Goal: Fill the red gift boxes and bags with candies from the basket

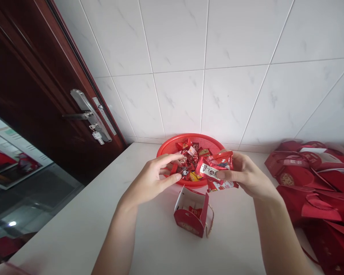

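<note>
My right hand (245, 173) grips several wrapped candies (218, 170) in red, white and pink wrappers, held over the right front rim of a red mesh basket (164, 147). At the basket's left side is my left hand (157, 173), its thumb and index finger spread apart by the loose candies (192, 152) inside. Some of its other fingers are partly hidden. In front of the basket stands a small red gift box (190, 227) with its top open. A red-wrapped piece (195, 211) lies in it, and a rope handle (211, 221) hangs on its right.
Many red gift boxes (312, 179) are heaped along the right of the white table (160, 248). A white tiled wall (177, 99) rises behind the basket. At the left, beyond the table edge, is a dark red door (46, 76) with keys (96, 134) in its lock.
</note>
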### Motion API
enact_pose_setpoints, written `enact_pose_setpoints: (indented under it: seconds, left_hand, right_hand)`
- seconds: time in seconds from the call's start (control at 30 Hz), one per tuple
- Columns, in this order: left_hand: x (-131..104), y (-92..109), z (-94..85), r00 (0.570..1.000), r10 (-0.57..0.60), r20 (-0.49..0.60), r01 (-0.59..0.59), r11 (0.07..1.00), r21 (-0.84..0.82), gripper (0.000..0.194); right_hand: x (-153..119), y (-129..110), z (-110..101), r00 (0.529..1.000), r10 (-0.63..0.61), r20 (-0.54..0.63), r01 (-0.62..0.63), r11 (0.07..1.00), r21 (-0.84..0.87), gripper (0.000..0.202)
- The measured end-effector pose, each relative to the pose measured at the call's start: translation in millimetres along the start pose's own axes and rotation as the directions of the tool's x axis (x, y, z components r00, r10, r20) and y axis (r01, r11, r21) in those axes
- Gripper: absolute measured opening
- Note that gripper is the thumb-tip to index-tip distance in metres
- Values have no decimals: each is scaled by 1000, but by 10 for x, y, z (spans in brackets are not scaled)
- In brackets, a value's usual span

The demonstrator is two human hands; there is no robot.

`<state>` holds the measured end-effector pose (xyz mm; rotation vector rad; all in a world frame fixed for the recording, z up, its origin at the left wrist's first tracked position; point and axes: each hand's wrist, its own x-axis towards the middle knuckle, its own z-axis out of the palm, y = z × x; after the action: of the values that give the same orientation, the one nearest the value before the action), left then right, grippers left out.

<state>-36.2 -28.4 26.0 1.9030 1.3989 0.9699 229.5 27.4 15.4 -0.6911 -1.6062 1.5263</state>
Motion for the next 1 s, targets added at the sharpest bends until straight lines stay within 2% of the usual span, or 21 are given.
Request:
enact_pose_setpoints:
  seconds: [0.13, 0.23, 0.47, 0.63, 0.77, 0.87, 1.0]
  left_hand:
    - [-3, 11, 11, 1000, -6, -14, 6, 1000, -9, 42]
    - [-6, 0, 9, 999, 32, -20, -32, 999, 6, 34]
    - [34, 49, 123, 996, 88, 7, -88, 996, -4, 21]
    - [62, 123, 202, 996, 83, 18, -82, 994, -67, 18]
    - [51, 140, 173, 996, 74, 59, -69, 995, -78, 23]
    - [43, 134, 163, 996, 71, 57, -68, 996, -64, 34]
    - [40, 130, 172, 997, 53, 61, -56, 998, 36, 44]
  right_hand:
    - [-23, -6, -35, 996, 4, -85, -9, 998, -55, 29]
    - [-27, -6, -35, 996, -1, -95, -4, 999, -46, 28]
    - [-1, -36, 39, 999, 23, 25, -25, 997, 79, 33]
    - [22, -8, 88, 997, 30, 67, -34, 998, 60, 37]
    - [35, 17, 101, 996, -8, 88, 8, 1000, 0, 36]
    - [33, 14, 110, 993, -14, 115, 17, 999, -32, 37]
    - [33, 9, 143, 993, -12, 117, 21, 997, -76, 38]
